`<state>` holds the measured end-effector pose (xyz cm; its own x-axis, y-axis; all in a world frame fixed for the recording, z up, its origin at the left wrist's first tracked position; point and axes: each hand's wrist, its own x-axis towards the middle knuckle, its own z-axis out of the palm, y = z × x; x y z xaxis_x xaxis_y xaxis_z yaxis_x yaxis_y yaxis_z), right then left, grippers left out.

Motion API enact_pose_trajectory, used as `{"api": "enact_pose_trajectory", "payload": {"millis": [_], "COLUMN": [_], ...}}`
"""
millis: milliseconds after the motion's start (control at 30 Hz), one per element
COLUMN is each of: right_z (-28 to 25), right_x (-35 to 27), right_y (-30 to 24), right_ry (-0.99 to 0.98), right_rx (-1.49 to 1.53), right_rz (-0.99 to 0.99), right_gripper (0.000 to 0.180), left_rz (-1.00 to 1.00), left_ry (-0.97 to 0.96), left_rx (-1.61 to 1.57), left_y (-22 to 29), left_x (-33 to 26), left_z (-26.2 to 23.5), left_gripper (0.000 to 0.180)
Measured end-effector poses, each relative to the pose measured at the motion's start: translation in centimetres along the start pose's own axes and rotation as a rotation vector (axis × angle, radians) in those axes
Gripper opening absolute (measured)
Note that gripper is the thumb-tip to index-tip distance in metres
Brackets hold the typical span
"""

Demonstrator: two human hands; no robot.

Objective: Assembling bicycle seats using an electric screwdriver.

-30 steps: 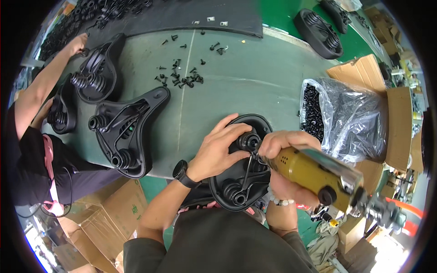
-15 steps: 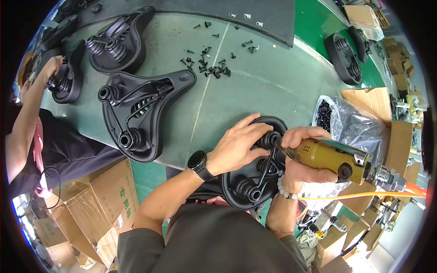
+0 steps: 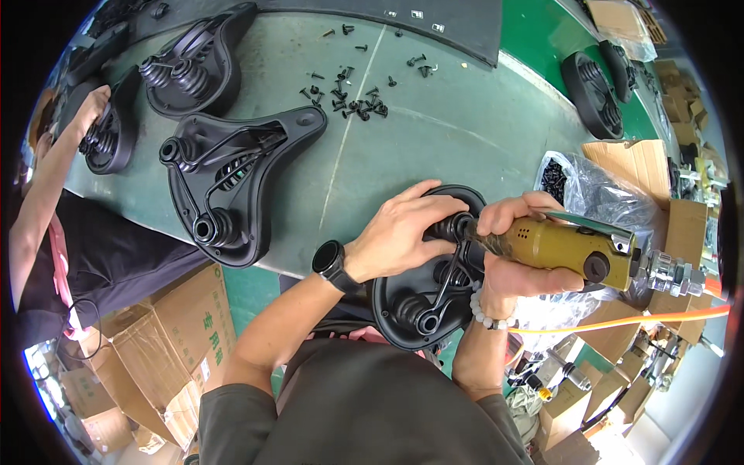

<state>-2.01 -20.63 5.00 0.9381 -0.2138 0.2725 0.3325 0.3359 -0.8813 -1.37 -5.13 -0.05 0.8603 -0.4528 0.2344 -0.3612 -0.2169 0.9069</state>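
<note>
Just right of centre in the frame, our left hand (image 3: pixel 404 239) is clasping the black sprung saddle (image 3: pixel 419 285) and our right hand (image 3: pixel 521 279) is gripping the yellow-green driver (image 3: pixel 559 249), which, apparently meeting the half-hidden upper spring (image 3: pixel 446 226), could be slipping if we are tilting it.

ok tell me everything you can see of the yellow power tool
The yellow power tool has a thick, rounded, metal-looking mustard body with small holes toward the front, a dark round knob on its side, a shiny lever along its upper edge and silvery fittings behind. Gripped by the right hand, its nose points left, toward the black molded part; whether its tip touches is unclear.
</note>
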Motion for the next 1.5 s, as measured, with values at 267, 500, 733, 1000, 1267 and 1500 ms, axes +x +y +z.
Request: {"api": "enact_pose_trajectory", "payload": {"millis": [267,500,733,1000,1267,1500], "right_z": [-0.5,-1.5,2.6,4.5,0.5,3.1], "right_x": [-0.5,-1.1,-3.8,-5.7,-7.3,-7.8], "right_y": [-0.1,-1.2,-13.7,-19.6,-18.1,-11.7], "right_ry": [-0.109,-0.052,-0.251,-0.324,-0.333,-0.127], "right_rx": [0.007,0.047,0.351,0.338,0.190,0.166], "right_rz": [-0.007,0.047,-0.366,-0.430,-0.481,-0.532], "right_gripper": [0.104,0.105,0.087,0.015,0.086,0.050], "left_rz": [-0.085,-0.009,-0.137,0.018,-0.356,-0.277], "left_ry": [0.010,-0.091,0.419,0.498,0.213,0.189], "left_rx": [0.016,-0.062,0.922,0.949,-0.674,-0.919], "left_y": [0.9,-0.3,-5.4,-8.4,8.1,10.9], "left_x": [0.0,-0.9,4.2,4.0,-5.7,-10.4], "left_z": [-0.1,-0.5,-5.7,-4.5,-0.5,1.7], "left_gripper": [0.066,0.063,0.024,0.015,0.023,0.025]}}
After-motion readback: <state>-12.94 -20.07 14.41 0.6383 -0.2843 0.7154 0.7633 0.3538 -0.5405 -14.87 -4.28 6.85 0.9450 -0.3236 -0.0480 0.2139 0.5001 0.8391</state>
